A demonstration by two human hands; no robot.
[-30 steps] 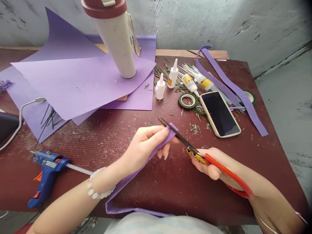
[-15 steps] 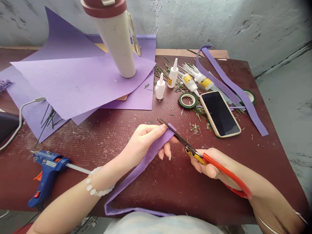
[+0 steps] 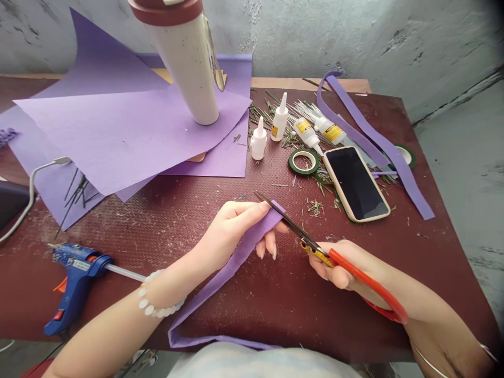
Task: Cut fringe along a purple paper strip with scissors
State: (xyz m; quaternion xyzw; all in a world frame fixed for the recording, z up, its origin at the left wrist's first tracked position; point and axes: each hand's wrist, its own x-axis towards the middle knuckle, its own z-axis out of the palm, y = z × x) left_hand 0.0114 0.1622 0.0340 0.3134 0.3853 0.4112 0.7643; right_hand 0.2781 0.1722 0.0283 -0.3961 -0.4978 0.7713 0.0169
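Between thumb and fingers, my left hand (image 3: 240, 223) pinches one end of a long purple paper strip (image 3: 240, 257). The strip runs back under my wrist, bends near the table's front edge and trails along it. My right hand (image 3: 338, 262) is closed around scissors (image 3: 354, 273) with red handles and a yellow part at the pivot. Their dark blades lie across the held end of the strip, near my left fingertips. The blades look nearly together; whether paper sits between them I cannot tell. A bead bracelet circles my left wrist.
Purple sheets (image 3: 118, 131) lie at the left under a white tumbler (image 3: 189, 68). A blue glue gun (image 3: 74, 283) rests at the left. Small glue bottles (image 3: 279, 121), green tape (image 3: 303, 162), a phone (image 3: 356, 184) and loose purple strips (image 3: 405, 168) occupy the right side.
Almost nothing differs. Both hands, the strip and the scissors keep the same positions, with only a very slight shift of the whole view.
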